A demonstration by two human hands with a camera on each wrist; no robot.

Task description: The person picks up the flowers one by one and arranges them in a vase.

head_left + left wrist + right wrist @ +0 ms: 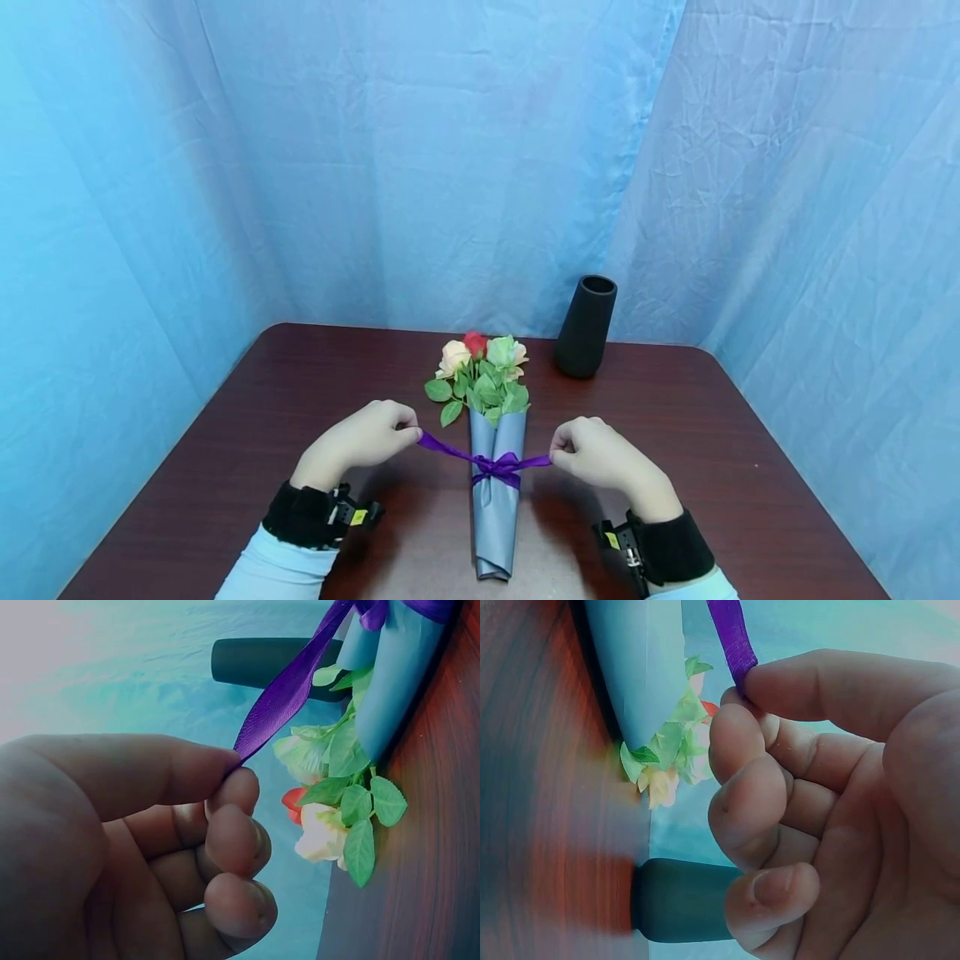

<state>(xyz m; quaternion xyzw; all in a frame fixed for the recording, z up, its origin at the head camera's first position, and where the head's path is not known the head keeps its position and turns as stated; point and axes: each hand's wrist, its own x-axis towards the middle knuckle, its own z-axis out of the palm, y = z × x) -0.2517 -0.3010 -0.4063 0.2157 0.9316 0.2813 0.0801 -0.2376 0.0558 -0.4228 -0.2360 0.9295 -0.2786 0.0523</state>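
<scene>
A bouquet of red, cream and pale green flowers (501, 353) lies on the table in blue-grey wrapping paper (497, 525), blooms toward the far side. Around the paper's middle runs a purple ribbon (504, 467), tied in a bow at the front. My left hand (367, 435) pinches one ribbon end between thumb and forefinger, left of the bouquet. On the other side, my right hand (600, 454) pinches the opposite end. Both ends stretch out sideways from the bow, above the tabletop. In the left wrist view the ribbon (281, 705) slants up from the fingertips.
A black tapered vase (587, 327) stands upright near the table's back edge, right of the blooms. The dark reddish-brown table (337, 367) has rounded back corners. Light blue curtains (465, 167) hang behind it and along both sides.
</scene>
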